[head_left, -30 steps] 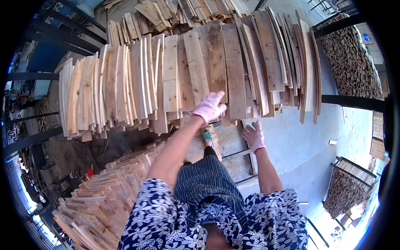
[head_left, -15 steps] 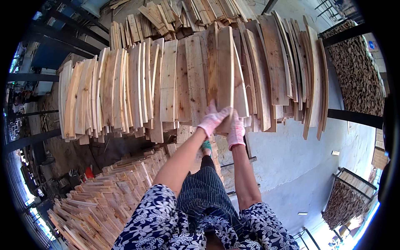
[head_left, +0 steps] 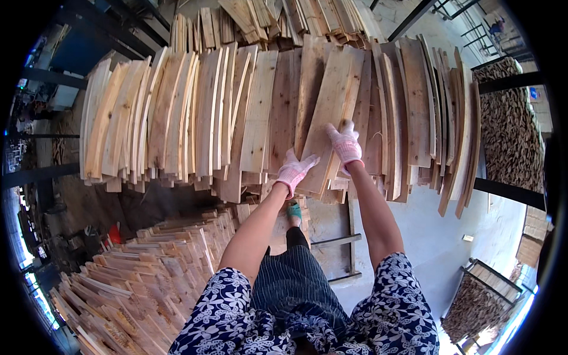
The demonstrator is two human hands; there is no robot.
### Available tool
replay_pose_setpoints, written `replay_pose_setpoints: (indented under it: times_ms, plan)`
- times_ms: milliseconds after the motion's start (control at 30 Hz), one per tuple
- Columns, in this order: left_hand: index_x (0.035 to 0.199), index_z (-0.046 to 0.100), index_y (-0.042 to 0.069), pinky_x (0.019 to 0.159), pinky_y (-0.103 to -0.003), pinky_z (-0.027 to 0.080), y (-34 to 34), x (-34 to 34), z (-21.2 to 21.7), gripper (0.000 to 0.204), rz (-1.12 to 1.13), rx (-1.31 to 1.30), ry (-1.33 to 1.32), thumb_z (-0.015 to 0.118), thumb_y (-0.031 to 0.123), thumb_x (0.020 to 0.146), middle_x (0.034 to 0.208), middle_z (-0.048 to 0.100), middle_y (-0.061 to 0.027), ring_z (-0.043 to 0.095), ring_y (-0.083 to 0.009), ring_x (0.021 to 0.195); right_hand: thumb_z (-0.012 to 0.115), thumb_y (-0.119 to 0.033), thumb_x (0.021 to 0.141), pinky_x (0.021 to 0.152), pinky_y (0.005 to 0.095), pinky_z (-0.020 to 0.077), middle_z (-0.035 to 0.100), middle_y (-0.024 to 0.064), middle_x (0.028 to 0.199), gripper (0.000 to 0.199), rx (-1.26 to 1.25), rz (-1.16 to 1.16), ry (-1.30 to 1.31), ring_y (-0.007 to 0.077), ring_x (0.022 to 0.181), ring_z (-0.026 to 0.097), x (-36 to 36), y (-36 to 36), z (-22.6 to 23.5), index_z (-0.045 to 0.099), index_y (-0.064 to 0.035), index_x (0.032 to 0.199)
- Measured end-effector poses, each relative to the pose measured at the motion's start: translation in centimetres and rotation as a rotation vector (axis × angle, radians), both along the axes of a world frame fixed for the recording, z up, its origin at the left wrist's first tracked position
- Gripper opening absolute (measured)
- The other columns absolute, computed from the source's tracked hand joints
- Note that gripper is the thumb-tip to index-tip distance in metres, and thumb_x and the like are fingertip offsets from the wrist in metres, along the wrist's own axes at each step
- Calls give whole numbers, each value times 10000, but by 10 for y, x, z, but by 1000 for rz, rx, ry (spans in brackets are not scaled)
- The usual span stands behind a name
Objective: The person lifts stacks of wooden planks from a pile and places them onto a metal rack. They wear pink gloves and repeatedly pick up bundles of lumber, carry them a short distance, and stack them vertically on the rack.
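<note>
Small pale block on grey floor; red object left.

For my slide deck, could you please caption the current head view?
Gloved left hand and right hand at a slanted board atop a row of wooden planks; more timber lies lower left.

Pale wooden board, tilted rightward.
</note>
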State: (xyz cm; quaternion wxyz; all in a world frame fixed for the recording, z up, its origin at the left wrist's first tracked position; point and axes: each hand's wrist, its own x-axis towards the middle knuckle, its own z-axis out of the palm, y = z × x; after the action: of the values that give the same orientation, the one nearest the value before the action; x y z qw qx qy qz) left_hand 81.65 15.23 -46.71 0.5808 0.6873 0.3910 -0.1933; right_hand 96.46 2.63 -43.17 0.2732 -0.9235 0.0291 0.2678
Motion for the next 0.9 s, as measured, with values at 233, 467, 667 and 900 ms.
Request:
replay_pose_setpoints:
  times_ms: [233,467,667,900]
  plan:
    - [1516,318,35,1124,-544,369,-27,1,8,1091,13,252,245,692,734,767,1490,362,-292,379,-490,1378,599,-700,865,1117,615,297,441,250,1442,911,-289,-16,-277,444,1404,350,-36,4,-31,339,-129,1527]
    - [1506,317,-24,1158,-477,353,-20,-8,-13,1145,2,-1,43,786,663,719,1537,339,-297,348,-456,1428,711,-648,802,1096,525,410,437,348,1446,1120,-48,-188,-78,496,1311,484,-31,10,-22,177,-71,1600]
    - [1581,201,9,1175,-467,336,4,-3,1,1247,218,-67,95,793,686,717,1569,313,-298,365,-440,1441,826,-549,758,1141,446,378,418,323,1509,1251,256,-64,44,417,1405,441,-34,5,-21,83,-2,1603]
    - [1595,157,-39,1135,-410,382,16,-25,7,1181,254,-326,55,767,603,814,1526,419,-296,420,-358,1430,797,-565,787,1058,427,453,584,285,1333,1184,239,-44,99,371,1254,585,-50,-3,-7,136,27,1570]
